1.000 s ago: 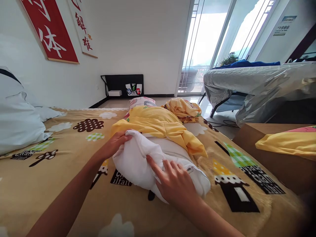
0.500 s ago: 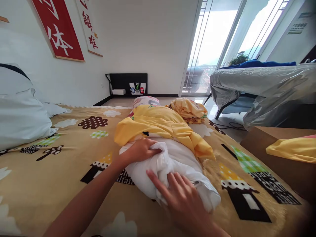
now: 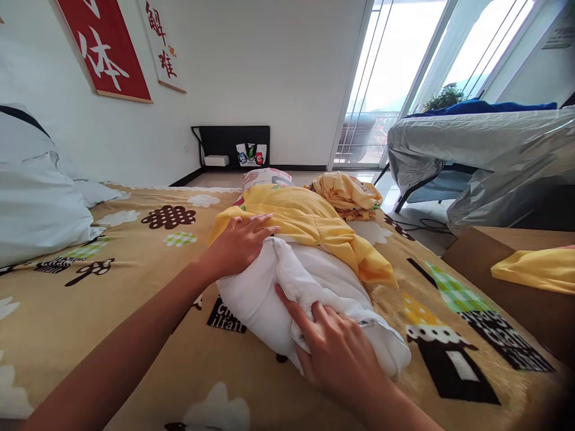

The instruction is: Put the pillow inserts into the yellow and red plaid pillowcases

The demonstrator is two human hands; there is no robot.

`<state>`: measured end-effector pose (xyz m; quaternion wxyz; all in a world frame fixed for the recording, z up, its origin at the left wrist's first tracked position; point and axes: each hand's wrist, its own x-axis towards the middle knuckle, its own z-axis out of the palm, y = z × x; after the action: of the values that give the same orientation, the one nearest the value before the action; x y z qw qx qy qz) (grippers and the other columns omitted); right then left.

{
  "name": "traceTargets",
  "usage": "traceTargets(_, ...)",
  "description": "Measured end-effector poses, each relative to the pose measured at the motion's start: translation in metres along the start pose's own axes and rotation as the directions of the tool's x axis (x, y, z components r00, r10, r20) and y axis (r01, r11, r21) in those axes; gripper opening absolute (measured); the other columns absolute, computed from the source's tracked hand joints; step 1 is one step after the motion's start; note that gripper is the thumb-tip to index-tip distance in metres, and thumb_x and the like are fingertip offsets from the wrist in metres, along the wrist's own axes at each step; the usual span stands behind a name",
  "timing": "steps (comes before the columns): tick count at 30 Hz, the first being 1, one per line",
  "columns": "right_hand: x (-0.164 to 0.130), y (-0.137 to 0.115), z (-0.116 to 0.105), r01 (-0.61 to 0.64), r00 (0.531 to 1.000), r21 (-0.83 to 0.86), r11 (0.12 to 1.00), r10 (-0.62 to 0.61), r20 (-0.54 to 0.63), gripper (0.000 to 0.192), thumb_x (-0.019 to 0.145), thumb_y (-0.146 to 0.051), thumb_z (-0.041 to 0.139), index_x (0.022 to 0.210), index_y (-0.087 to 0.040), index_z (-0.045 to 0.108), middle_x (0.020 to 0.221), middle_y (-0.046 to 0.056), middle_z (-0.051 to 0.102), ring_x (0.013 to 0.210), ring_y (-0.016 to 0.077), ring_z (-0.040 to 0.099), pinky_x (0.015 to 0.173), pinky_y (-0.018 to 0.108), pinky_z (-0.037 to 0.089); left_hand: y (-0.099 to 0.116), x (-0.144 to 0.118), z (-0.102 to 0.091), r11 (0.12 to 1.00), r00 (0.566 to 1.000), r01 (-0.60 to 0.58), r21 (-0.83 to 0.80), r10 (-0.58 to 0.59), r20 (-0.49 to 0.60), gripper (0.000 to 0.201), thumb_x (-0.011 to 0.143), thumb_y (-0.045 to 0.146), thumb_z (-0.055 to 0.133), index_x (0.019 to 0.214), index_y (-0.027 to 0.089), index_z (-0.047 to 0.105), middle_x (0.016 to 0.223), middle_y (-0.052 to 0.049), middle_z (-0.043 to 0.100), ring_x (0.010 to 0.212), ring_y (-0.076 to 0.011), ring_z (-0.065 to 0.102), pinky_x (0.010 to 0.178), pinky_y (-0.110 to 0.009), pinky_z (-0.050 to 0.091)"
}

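Note:
A white pillow (image 3: pixel 251 305) lies on the bed in front of me, its near end bare and folded. The yellow pillowcase (image 3: pixel 291 212) covers its far part, and the case's edge is bunched across the middle. My left hand (image 3: pixel 240 242) rests on the left side of that edge, fingers stretched and apart over yellow and white cloth. Lower down, my right hand (image 3: pixel 336 341) grips the folded near end of the pillow, index finger extended along the crease. A small shiny piece, perhaps a zipper, shows beside the right fingers.
A patterned tan blanket (image 3: pixel 148 281) spreads under everything. White pillows (image 3: pixel 40 203) lie at the left. Beyond the yellow case are a crumpled yellow cloth (image 3: pixel 348 191) and a pink-white pillow (image 3: pixel 267 177). A cardboard box (image 3: pixel 485 269) with yellow fabric stands at the right, near a plastic-covered table (image 3: pixel 476 140).
My left hand has let go of the white fabric and moved up and left onto the yellow case's edge. The right hand stays on the pillow's near end. The view has shifted slightly.

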<state>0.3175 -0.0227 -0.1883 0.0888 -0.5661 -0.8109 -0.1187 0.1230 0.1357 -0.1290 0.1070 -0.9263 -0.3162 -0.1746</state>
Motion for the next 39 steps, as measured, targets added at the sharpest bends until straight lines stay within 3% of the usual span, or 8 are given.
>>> traceTargets(3,-0.001,-0.001,0.001,0.023,1.0,-0.016,1.0,-0.023,-0.016,0.08,0.072,-0.021,0.05,0.149,-0.029,0.034,0.089,0.008,0.065,0.073,0.0216,0.063,0.06,0.028,0.046,-0.007,0.012,0.012,0.975,0.998,-0.051,0.215,0.055,-0.013,0.05,0.092,0.013,0.039,0.14,0.025,0.046,0.155,-0.013,0.034,0.137,-0.0318,0.038,0.103,-0.054,0.032)
traceTargets(10,-0.007,0.001,0.006,0.079,0.992,-0.028,0.997,-0.081,-0.095,0.081,0.07,-0.02,0.051,0.149,-0.028,0.033,0.087,0.006,0.064,0.072,0.0218,0.062,0.061,0.029,0.047,-0.052,0.042,0.007,0.885,0.984,-0.096,0.456,0.152,-0.089,0.027,0.098,0.023,0.04,0.102,0.016,0.066,0.107,-0.013,0.067,0.102,-0.0257,0.058,0.09,-0.041,0.038)
traceTargets(15,-0.007,0.01,0.007,0.137,0.981,0.026,0.99,-0.132,-0.142,0.09,0.068,-0.02,0.05,0.153,-0.027,0.022,0.087,0.004,0.063,0.074,0.0222,0.063,0.062,0.029,0.049,-0.093,0.04,-0.013,0.884,0.965,0.185,0.429,-0.081,-0.249,0.024,0.094,0.036,0.052,0.1,0.016,0.064,0.107,-0.013,0.064,0.099,-0.0269,0.054,0.086,-0.042,0.035)
traceTargets(19,-0.005,0.013,0.009,0.144,0.977,0.033,0.989,-0.137,-0.164,0.095,0.064,-0.017,0.049,0.153,-0.028,0.019,0.086,0.003,0.063,0.073,0.0217,0.063,0.061,0.028,0.049,-0.083,0.023,-0.004,0.814,0.825,0.489,0.313,-0.316,-0.468,0.022,0.094,0.028,0.046,0.084,0.014,0.06,0.079,-0.011,0.063,0.075,-0.0234,0.056,0.076,-0.041,0.036)
traceTargets(25,-0.006,0.011,0.01,0.157,0.982,0.048,0.987,-0.15,-0.112,0.091,0.065,-0.015,0.05,0.151,-0.03,0.025,0.087,0.004,0.064,0.074,0.0221,0.063,0.061,0.027,0.048,-0.025,0.006,0.023,0.993,0.988,-0.117,0.028,0.119,-0.102,0.023,0.094,0.025,0.042,0.09,0.017,0.064,0.087,-0.006,0.066,0.085,-0.0189,0.061,0.077,-0.031,0.044)
traceTargets(30,-0.005,0.007,0.012,0.147,0.985,0.024,0.989,-0.144,-0.096,0.087,0.065,-0.015,0.052,0.148,-0.031,0.032,0.088,0.004,0.064,0.075,0.0221,0.063,0.061,0.027,0.048,-0.029,0.034,0.032,0.999,0.996,-0.021,-0.048,0.016,-0.093,0.046,0.09,0.027,0.054,0.134,0.02,0.05,0.141,-0.011,0.048,0.132,-0.0255,0.042,0.108,-0.04,0.032)
traceTargets(35,-0.007,0.001,0.01,0.116,0.989,-0.016,0.993,-0.117,-0.091,0.09,0.062,-0.015,0.051,0.148,-0.032,0.033,0.088,0.004,0.063,0.077,0.0221,0.063,0.064,0.029,0.05,-0.037,0.063,0.049,0.991,0.986,0.132,0.018,-0.129,-0.108,0.055,0.083,0.061,0.06,0.125,0.026,0.06,0.13,-0.008,0.059,0.12,-0.0289,0.051,0.098,-0.047,0.034)
traceTargets(39,-0.011,-0.004,0.004,0.117,0.989,-0.062,0.991,-0.122,-0.086,0.094,0.06,-0.013,0.05,0.15,-0.033,0.031,0.086,0.004,0.063,0.074,0.0213,0.062,0.064,0.029,0.051,-0.04,0.064,0.057,0.961,0.978,0.167,0.222,-0.132,-0.163,0.033,0.096,0.04,0.046,0.111,0.018,0.066,0.115,-0.013,0.066,0.107,-0.0291,0.056,0.091,-0.046,0.034)
